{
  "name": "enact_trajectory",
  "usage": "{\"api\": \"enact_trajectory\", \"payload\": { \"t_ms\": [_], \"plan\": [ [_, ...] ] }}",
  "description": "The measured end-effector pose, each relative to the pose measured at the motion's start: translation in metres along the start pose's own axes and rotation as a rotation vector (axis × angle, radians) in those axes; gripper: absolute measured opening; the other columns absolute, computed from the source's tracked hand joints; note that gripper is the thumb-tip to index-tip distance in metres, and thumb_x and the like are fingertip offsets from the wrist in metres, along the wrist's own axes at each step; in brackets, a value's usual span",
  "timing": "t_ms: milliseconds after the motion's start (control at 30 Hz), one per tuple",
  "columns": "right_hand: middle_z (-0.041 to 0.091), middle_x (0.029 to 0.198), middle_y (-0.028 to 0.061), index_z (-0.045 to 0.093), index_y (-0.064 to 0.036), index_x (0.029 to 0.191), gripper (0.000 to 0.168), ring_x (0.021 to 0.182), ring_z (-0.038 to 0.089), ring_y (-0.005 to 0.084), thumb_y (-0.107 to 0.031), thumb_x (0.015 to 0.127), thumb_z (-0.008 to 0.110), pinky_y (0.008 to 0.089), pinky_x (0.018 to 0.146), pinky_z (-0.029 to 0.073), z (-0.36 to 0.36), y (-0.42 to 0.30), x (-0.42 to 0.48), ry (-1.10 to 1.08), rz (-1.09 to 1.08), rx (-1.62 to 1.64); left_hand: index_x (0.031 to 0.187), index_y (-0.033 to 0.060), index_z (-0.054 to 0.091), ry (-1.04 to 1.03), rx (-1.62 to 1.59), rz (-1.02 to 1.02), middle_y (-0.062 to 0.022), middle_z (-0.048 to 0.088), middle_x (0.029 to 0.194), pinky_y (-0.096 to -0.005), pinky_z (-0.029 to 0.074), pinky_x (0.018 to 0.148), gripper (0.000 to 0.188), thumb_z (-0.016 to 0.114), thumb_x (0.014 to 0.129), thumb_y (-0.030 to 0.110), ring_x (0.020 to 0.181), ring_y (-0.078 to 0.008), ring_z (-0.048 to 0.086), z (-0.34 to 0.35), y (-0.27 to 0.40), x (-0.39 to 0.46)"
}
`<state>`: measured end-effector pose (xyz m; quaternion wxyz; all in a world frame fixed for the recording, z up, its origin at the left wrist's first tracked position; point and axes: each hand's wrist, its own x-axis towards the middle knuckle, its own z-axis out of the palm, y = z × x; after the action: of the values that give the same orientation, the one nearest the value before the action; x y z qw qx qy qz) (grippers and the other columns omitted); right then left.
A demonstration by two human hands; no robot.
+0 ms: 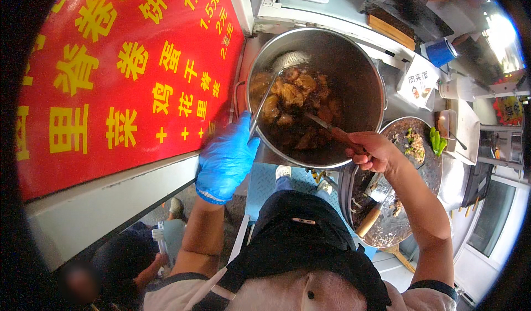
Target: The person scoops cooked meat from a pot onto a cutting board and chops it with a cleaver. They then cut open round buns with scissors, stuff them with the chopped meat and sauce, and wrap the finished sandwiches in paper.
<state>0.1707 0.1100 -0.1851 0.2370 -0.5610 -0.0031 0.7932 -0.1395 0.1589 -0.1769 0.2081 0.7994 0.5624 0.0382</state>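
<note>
A deep stainless steel stockpot [367,66] stands in front of me, with chunks of cooked meat [294,93] in dark broth. My left hand [228,157], in a blue disposable glove, grips the metal handle of a perforated skimmer [292,60] at the pot's near left rim. The skimmer's head lies against the far inner wall, above the meat. Bare, my right hand [373,151] holds a wooden-handled utensil [342,137] over the right rim. Its metal shaft slants down into the meat, where the tip is hidden.
Close on the right, a round chopping board [427,182] carries a cleaver [378,190], chopped filling [417,147] and green peppers [437,141]. Printed paper bags [419,78] lie beyond. A red menu board [124,87] borders the left. A seated person [128,244] is below it.
</note>
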Motion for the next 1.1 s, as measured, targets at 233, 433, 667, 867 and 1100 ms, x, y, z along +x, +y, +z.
{"api": "enact_trajectory", "payload": {
  "t_ms": [233,433,667,867,1100],
  "plan": [
    [0.049,0.059,0.0015,0.053,-0.005,0.088,0.019,0.034,0.037,0.0071,-0.022,0.094,0.046,0.0212,0.029,0.024,0.003,0.013,-0.025,0.172,-0.235,-0.393,0.128,0.0051,0.044,0.026,-0.002,0.020,-0.0230,0.060,0.105,-0.0454,0.049,0.073,0.054,0.061,0.083,0.029,0.089,-0.0378,0.061,0.000,0.001,-0.001],
    [0.050,0.061,0.0016,0.052,-0.001,0.118,0.029,0.035,0.038,0.0074,-0.016,0.094,0.046,0.0209,0.032,0.029,0.003,0.029,-0.077,0.263,-0.338,-0.405,0.121,0.0045,0.050,-0.314,-0.545,-0.248,-0.0141,0.063,0.085,-0.0344,0.051,0.055,0.043,0.062,0.084,0.022,0.063,-0.0217,0.063,-0.006,0.005,-0.006],
    [0.057,0.072,0.0078,0.046,-0.003,0.129,0.038,0.055,0.054,0.0112,-0.015,0.093,0.048,0.0302,0.049,0.045,-0.002,0.044,-0.108,0.450,-0.644,-0.940,0.126,0.0061,0.046,-0.552,-1.354,-0.519,-0.0008,0.056,0.079,-0.0220,0.044,0.043,0.039,0.056,0.089,0.017,0.052,-0.0057,0.050,-0.009,0.003,-0.034],
    [0.059,0.089,0.0146,0.045,-0.013,0.130,0.050,0.069,0.061,0.0353,-0.012,0.082,0.057,0.0441,0.056,0.050,-0.016,0.057,-0.092,0.866,-0.976,-1.614,0.133,-0.0001,0.035,-0.674,-2.046,-0.653,0.0024,0.043,0.073,-0.0177,0.035,0.042,0.047,0.049,0.091,0.014,0.050,-0.0034,0.040,0.007,-0.018,-0.043],
    [0.057,0.085,0.0136,0.048,-0.014,0.130,0.052,0.065,0.060,0.0335,-0.007,0.080,0.060,0.0404,0.056,0.049,-0.021,0.073,-0.130,0.942,-1.067,-1.538,0.135,-0.0053,0.029,-0.697,-2.187,-0.637,0.0024,0.040,0.072,-0.0145,0.034,0.043,0.050,0.048,0.092,0.012,0.052,-0.0020,0.038,0.009,-0.014,-0.048]
  ]
}}
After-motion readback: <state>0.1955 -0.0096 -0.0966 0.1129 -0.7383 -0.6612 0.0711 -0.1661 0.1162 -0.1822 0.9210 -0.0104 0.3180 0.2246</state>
